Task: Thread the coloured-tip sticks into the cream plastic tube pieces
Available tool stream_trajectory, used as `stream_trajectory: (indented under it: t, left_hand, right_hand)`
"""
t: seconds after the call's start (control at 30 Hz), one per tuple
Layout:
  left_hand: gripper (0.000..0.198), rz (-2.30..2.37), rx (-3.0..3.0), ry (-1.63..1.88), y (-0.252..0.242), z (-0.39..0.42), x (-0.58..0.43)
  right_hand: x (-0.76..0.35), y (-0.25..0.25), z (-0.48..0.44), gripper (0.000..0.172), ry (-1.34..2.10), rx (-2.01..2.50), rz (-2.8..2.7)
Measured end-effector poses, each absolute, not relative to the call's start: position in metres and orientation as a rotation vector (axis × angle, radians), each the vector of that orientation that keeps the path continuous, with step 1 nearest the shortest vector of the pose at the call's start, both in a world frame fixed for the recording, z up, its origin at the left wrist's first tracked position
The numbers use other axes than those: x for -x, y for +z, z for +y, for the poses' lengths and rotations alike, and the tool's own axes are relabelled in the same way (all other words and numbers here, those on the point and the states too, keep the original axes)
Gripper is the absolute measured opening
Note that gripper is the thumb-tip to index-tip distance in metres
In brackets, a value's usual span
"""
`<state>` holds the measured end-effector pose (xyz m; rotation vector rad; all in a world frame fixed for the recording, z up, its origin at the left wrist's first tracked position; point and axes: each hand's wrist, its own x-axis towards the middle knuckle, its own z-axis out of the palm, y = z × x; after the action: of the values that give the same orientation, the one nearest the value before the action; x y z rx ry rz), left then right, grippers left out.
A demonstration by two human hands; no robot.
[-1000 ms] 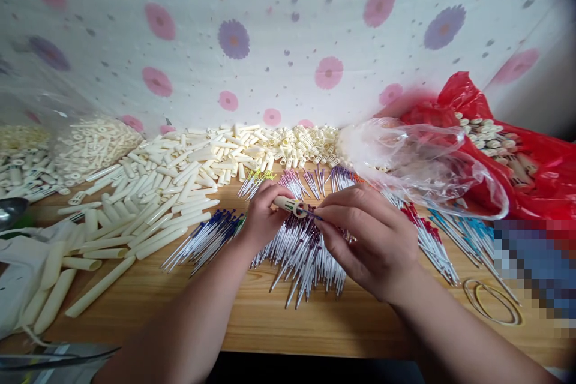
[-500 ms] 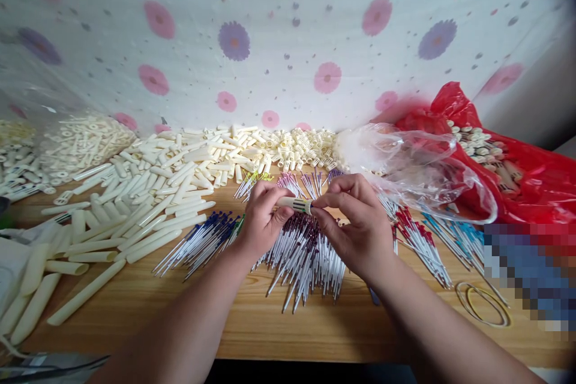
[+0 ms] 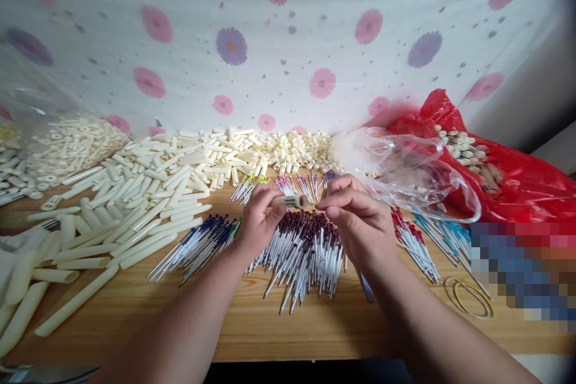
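Held tube [image 3: 292, 200] cream, dark-striped; central rods [image 3: 306, 252] white, maroon-headed; bag [image 3: 531, 183] red; curtain [image 3: 189, 72] white, pink-and-purple floral.

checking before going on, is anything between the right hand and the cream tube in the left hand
Nothing visible stands between the right hand and the cream tube in the left hand; only a narrow gap shows. The maroon-topped sticks lie on the table, below the hands.

my left hand [image 3: 257, 222] and right hand [image 3: 366, 225] making two, one slotted pen barrel [image 3: 290, 200] held, one red plastic bag [image 3: 533, 183], two transparent plastic bags [image 3: 400, 156], pen refills [image 3: 308, 258] and cream tubes [image 3: 148, 250] too many to count
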<state>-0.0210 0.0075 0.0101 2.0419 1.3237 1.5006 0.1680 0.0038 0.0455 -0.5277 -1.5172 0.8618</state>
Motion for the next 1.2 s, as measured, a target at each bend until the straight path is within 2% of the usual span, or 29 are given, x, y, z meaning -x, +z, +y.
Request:
stream_trajectory:
  t: [0.13, 0.27, 0.37, 0.43, 0.53, 0.8, 1.2]
  left_hand:
    - [0.049, 1.221, -1.678, 1.450, 0.003, 0.011, 0.020]
    - [0.051, 1.067, -1.597, 1.370, -0.001, 0.011, 0.020]
    - [0.042, 1.048, -1.616, 1.275, -0.003, 0.011, 0.020]
    - [0.038, 1.119, -1.669, 1.216, -0.004, 0.011, 0.021]
    - [0.036, 1.216, -1.762, 1.154, -0.003, 0.011, 0.019]
    - [0.034, 1.161, -1.854, 1.012, 0.008, 0.002, 0.011]
    - [0.027, 0.992, -1.930, 1.151, 0.007, 0.003, 0.014]
  right_hand:
    - [-0.187, 0.045, 0.012, 0.009, 0.641, 0.677, -1.555]
    - [-0.235, 0.033, 0.009, 0.013, 0.427, 0.991, -1.897]
    - [-0.288, 0.014, -0.002, 0.023, 0.158, 1.430, -1.967]
    - [-0.323, 0.000, -0.012, 0.040, -0.038, 1.698, -1.898]
    - [-0.360, -0.015, -0.027, 0.044, -0.077, 1.872, -1.830]
    - [-0.330, -0.013, -0.047, 0.027, 0.100, 1.560, -2.091]
    - [-0.273, -0.005, -0.046, 0.022, 0.237, 1.311, -2.378]
